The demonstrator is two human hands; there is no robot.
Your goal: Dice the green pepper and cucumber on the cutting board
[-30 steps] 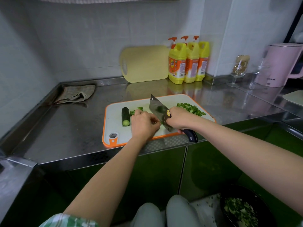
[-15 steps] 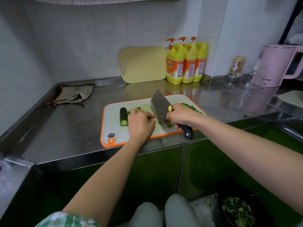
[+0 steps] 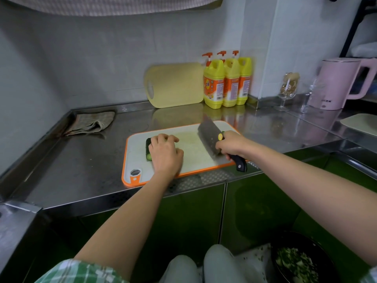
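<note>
A white cutting board point(image 3: 191, 148) with an orange rim lies on the steel counter. A dark green cucumber piece point(image 3: 148, 149) lies at the board's left, cut end toward me. My left hand point(image 3: 165, 155) covers most of it, fingers curled over its top. My right hand point(image 3: 229, 143) grips the black handle of a cleaver point(image 3: 210, 137), whose blade stands edge down on the board's right part. A sliver of diced green pepper point(image 3: 223, 132) shows behind my right hand; the rest is hidden.
A folded cloth point(image 3: 90, 123) lies at the back left of the counter point(image 3: 81, 160). A yellow board point(image 3: 175, 84) and three detergent bottles point(image 3: 227, 82) lean at the wall. A glass point(image 3: 286, 90) and pink kettle point(image 3: 339, 82) stand right. A dark bowl point(image 3: 299, 260) of chopped greens sits low right.
My left hand has moved left from the cut pieces onto the whole cucumber piece. The cleaver has slid right across the board, and the middle of the board is now bare.
</note>
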